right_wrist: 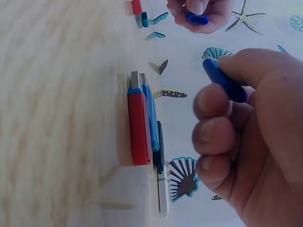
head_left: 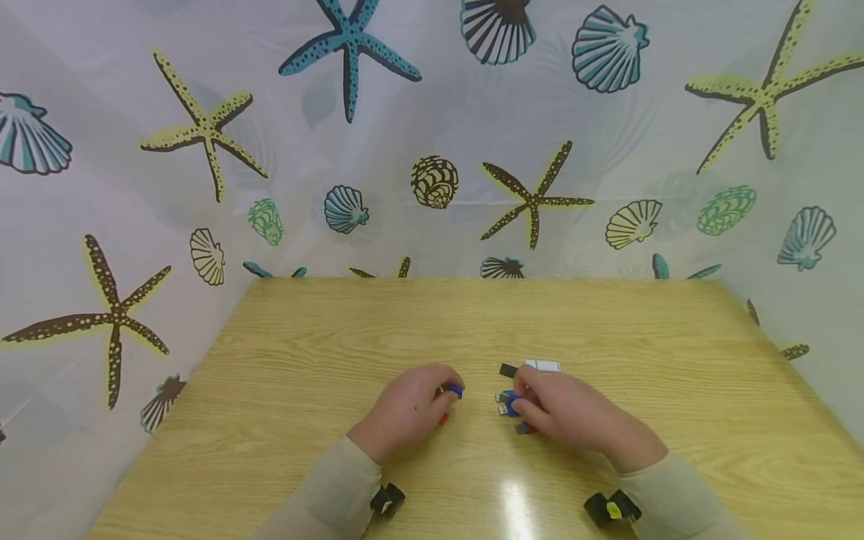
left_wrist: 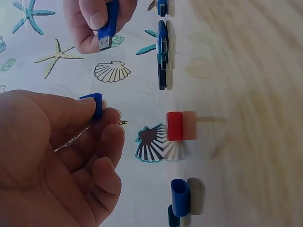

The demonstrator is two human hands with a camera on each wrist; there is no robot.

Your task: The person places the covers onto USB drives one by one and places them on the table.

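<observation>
My left hand (head_left: pixel 413 403) pinches a small blue cap (left_wrist: pixel 98 105) between thumb and index finger; its hollow opening shows in the right wrist view. My right hand (head_left: pixel 574 409) holds a blue USB flash drive (left_wrist: pixel 110 21), its bare metal plug pointing toward the left hand. Cap and drive are apart, a short gap between them. Under the right hand lie a red USB flash drive (right_wrist: pixel 138 127) and a lighter blue one (right_wrist: pixel 152 118), both with plugs exposed. Near the left hand a red cap (left_wrist: pixel 174 126) lies on the table.
Another blue cap (left_wrist: pixel 180 197) and a teal cap (left_wrist: pixel 173 215) lie on the wooden table (head_left: pixel 324 322) by the left hand. Beyond the right hand are a black flash drive (head_left: pixel 508 370) and a white one (head_left: pixel 544 365). A shell-and-starfish patterned cloth (head_left: pixel 405 127) surrounds the table.
</observation>
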